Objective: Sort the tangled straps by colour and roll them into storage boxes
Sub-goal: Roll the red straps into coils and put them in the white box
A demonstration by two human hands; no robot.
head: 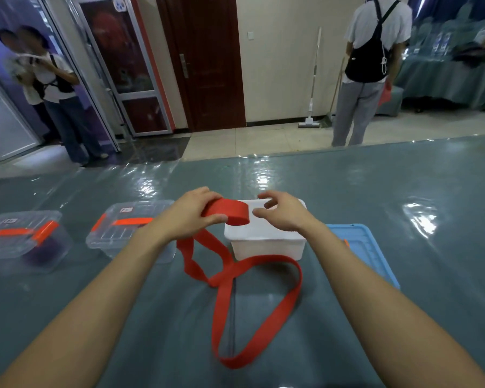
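A long red strap (pixel 252 312) lies in loose loops on the grey-green table, and its upper end is wound into a flat coil. My left hand (pixel 193 214) grips that coil between thumb and fingers, just above the near left corner of an open white box (pixel 266 242). My right hand (pixel 280 211) hovers over the white box with fingers spread, a little right of the coil and apart from it. The strap trails from the coil down past the box's front to the table.
Two clear lidded boxes with orange latches stand at left, one (pixel 132 228) beside my left forearm, another (pixel 25 239) farther left with something dark purple inside. A blue lid (pixel 359 247) lies right of the white box. People stand beyond the table's far edge.
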